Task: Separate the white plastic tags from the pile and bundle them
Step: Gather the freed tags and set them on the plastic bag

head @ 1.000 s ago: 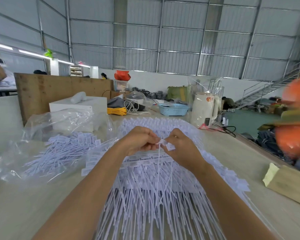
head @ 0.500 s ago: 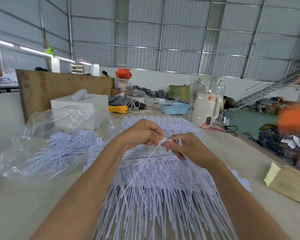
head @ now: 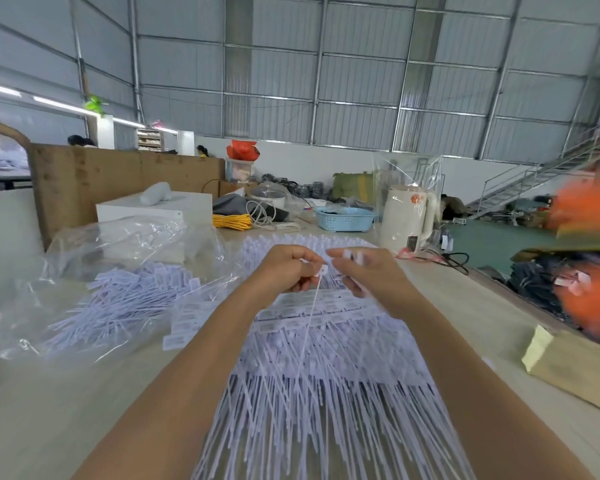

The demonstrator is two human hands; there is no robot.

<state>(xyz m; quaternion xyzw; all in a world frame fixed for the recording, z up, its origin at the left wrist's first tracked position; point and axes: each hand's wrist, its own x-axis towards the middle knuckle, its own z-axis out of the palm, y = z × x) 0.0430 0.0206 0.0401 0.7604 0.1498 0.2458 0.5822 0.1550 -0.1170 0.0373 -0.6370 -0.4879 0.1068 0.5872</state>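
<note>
A wide pile of white plastic tags (head: 329, 386) covers the table in front of me, heads away and thin tails toward me. My left hand (head: 288, 271) pinches the small square head of one white tag (head: 310, 317), whose tail hangs down over the pile. My right hand (head: 368, 271) is a little to the right, blurred, with what look like white tag heads at its fingertips. A small gap separates the two hands.
A clear plastic bag (head: 94, 292) with more white tags lies at the left. Behind stand a white box (head: 153, 209), yellow cord (head: 231, 221), a blue basket (head: 343, 218) and a white kettle (head: 407, 216). A brown paper package (head: 575, 368) lies at the right edge.
My hands were touching around one tag; now they have pulled apart, the left keeping the single tag and the right drawing away to the right. The view has tilted slightly.
</note>
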